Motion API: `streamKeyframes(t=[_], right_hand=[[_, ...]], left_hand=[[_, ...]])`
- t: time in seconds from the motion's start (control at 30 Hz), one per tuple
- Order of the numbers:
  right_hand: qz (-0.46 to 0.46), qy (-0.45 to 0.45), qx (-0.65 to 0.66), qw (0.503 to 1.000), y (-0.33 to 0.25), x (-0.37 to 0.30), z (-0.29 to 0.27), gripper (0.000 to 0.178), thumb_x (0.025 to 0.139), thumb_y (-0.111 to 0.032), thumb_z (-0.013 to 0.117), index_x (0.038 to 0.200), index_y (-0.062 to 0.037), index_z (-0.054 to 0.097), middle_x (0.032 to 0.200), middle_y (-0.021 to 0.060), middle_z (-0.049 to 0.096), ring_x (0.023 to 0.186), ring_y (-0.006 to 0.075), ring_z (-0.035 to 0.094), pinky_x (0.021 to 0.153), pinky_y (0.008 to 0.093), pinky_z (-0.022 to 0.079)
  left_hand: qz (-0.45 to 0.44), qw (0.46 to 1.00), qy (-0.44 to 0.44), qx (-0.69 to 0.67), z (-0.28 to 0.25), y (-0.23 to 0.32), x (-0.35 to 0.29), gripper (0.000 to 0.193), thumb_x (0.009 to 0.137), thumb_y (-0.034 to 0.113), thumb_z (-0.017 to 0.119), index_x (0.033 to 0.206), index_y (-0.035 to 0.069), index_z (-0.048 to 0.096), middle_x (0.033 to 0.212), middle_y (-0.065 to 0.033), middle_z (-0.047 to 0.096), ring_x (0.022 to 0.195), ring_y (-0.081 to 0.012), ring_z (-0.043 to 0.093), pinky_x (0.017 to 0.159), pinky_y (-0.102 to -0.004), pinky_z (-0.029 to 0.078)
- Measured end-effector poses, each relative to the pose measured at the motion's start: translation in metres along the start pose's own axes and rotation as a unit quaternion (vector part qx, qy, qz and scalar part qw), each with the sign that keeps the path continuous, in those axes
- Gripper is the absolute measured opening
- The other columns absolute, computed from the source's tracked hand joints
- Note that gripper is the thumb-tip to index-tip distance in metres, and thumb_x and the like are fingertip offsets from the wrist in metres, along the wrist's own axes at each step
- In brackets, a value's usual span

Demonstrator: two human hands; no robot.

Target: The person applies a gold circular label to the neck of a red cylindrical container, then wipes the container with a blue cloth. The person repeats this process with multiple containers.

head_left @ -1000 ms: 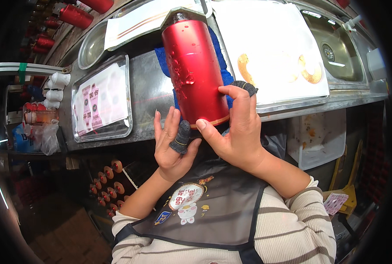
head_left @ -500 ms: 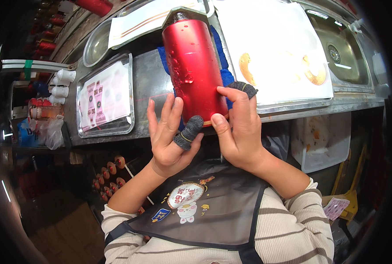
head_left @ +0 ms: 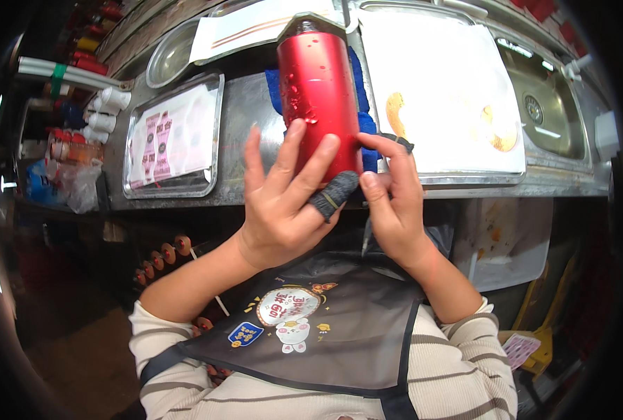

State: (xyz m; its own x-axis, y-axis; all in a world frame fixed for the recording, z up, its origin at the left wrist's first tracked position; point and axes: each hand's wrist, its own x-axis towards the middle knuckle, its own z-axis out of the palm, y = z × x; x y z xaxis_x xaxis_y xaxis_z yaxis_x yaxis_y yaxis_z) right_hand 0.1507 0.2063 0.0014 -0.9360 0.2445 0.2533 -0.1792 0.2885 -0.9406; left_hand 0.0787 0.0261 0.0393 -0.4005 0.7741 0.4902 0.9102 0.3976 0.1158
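Observation:
A shiny red bottle [head_left: 320,91] with wet drops and wrinkled marks on its side lies on a blue cloth [head_left: 364,124], its dark neck [head_left: 306,26] pointing away from me. My left hand [head_left: 283,203] is spread over its near left part. One left finger wears a dark grey knitted finger sleeve [head_left: 336,196], which reaches the bottle's near end. My right hand [head_left: 399,203] is curled at the near right edge, index fingertip against the bottle; another finger sleeve [head_left: 397,142] shows behind it. Below the right palm juts a slim pointed tool [head_left: 366,238], its other end hidden in the hand.
Left on the metal bench is a steel tray [head_left: 217,140] with pink printed sheets [head_left: 159,145]. To the right stands a white-covered tray [head_left: 451,84] with orange-brown stains, then a steel sink [head_left: 560,119]. A round bowl [head_left: 168,59] sits behind. A plastic bin [head_left: 507,245] stands below the bench.
My left hand has come right, from beside the bottle's near end to over its lower side. My right hand has drawn in its fingers. The whole view has shifted slightly.

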Motion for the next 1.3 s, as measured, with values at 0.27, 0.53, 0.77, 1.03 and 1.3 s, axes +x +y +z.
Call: streamKeyframes(t=[0.27,0.53,0.77,1.03,1.3], right_hand=[[0.043,0.037,-0.066,0.996,0.008,-0.031,-0.032,0.028,0.094,0.001,0.055,0.121,0.0014,0.062,0.107,0.0134,0.065,0.081,0.0187,0.062,0.070,0.0280,0.050],[-0.134,-0.049,-0.087,0.986,-0.004,-0.032,-0.001,0.023,0.089,0.006,0.061,0.111,0.0030,0.065,0.093,0.0131,0.070,0.055,0.0180,0.058,0.055,0.0277,0.047],[0.004,0.012,-0.034,0.999,0.001,-0.048,0.005,0.021,0.090,0.000,0.065,0.111,0.0030,0.065,0.091,0.0115,0.069,0.059,0.0137,0.062,0.056,0.0249,0.049],[-0.004,-0.018,-0.132,0.991,-0.004,-0.044,0.002,0.024,0.091,0.001,0.066,0.114,0.0048,0.062,0.101,0.0082,0.066,0.063,0.0029,0.053,0.057,0.0191,0.043],[-0.210,-0.034,-0.242,0.947,-0.022,-0.027,-0.004,0.031,0.076,0.004,0.072,0.107,-0.0001,0.070,0.069,0.0072,0.063,0.046,0.0210,0.051,0.047,0.0317,0.039]], left_hand=[[0.033,0.998,-0.028,-0.047,0.005,0.016,0.011,0.017,0.071,0.017,0.076,0.083,0.007,0.071,0.143,-0.0177,0.057,0.143,-0.0459,0.040,0.116,-0.0715,0.003],[-0.011,0.999,0.039,0.012,0.030,-0.007,0.020,0.074,0.071,0.020,0.081,0.138,-0.001,0.055,0.146,-0.0208,0.053,0.139,-0.0405,0.047,0.113,-0.0668,0.023],[-0.136,0.971,0.159,-0.111,0.045,-0.007,-0.017,0.087,0.081,0.029,0.081,0.144,-0.013,0.038,0.132,-0.0276,0.060,0.127,-0.0454,0.055,0.110,-0.0677,0.031],[-0.146,0.972,0.087,-0.164,0.052,-0.024,-0.044,0.062,0.083,0.014,0.077,0.135,-0.004,0.049,0.125,-0.0248,0.063,0.111,-0.0428,0.063,0.116,-0.0620,0.029],[-0.150,0.969,0.067,-0.185,0.046,-0.021,-0.038,0.077,0.079,0.010,0.080,0.145,-0.003,0.043,0.131,-0.0267,0.061,0.128,-0.0446,0.055,0.111,-0.0654,0.031]])
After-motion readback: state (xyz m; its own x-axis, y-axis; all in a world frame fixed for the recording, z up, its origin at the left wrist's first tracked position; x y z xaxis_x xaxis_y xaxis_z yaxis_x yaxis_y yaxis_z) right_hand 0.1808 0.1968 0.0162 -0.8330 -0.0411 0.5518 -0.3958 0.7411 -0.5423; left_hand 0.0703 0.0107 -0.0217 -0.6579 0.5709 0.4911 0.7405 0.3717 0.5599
